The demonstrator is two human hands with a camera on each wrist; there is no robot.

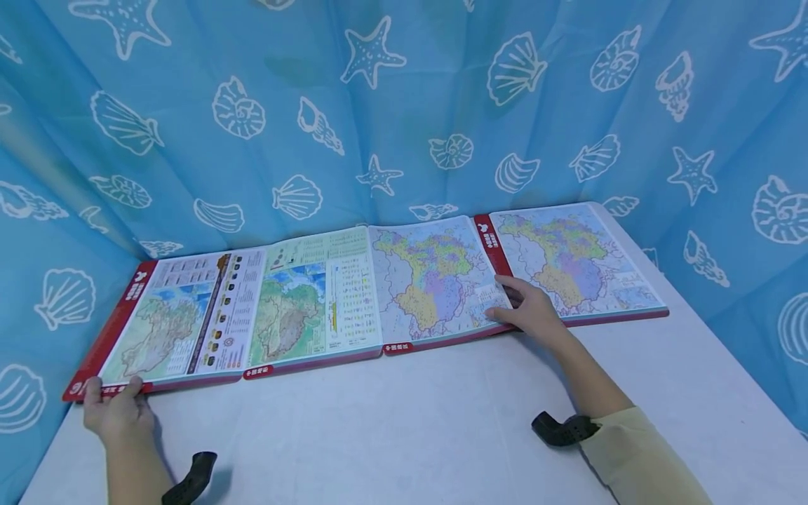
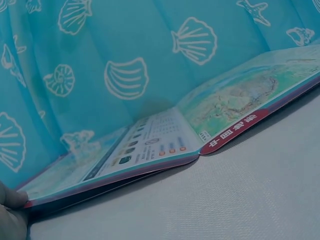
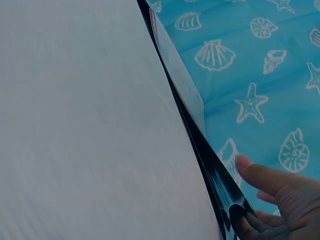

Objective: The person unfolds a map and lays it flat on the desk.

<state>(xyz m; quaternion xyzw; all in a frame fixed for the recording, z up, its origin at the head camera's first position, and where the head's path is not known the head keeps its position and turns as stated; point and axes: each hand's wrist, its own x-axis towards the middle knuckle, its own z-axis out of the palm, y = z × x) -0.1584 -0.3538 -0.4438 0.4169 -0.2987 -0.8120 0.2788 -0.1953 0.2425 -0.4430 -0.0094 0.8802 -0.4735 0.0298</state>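
Note:
A fold-out map (image 1: pixel 290 252) of several stiff panels lies in a row along the back of the table. My left hand (image 1: pixel 120 414) pinches the near left corner of the leftmost panel (image 1: pixel 164 330). In the left wrist view, the thumb rests on that corner and a dark gap runs under the panel's near edge. My right hand (image 1: pixel 533 308) grips the near edge beside the red strip (image 1: pixel 492 245), between two coloured map panels. In the right wrist view, its fingers meet the map's dark glossy edge (image 3: pixel 220 175), and part of the fingers is hidden.
The white tabletop (image 1: pixel 353 435) stretches in front of the map. A blue curtain (image 1: pixel 404 112) printed with shells and starfish hangs close behind it and at both sides. A black camera mount sits on each wrist.

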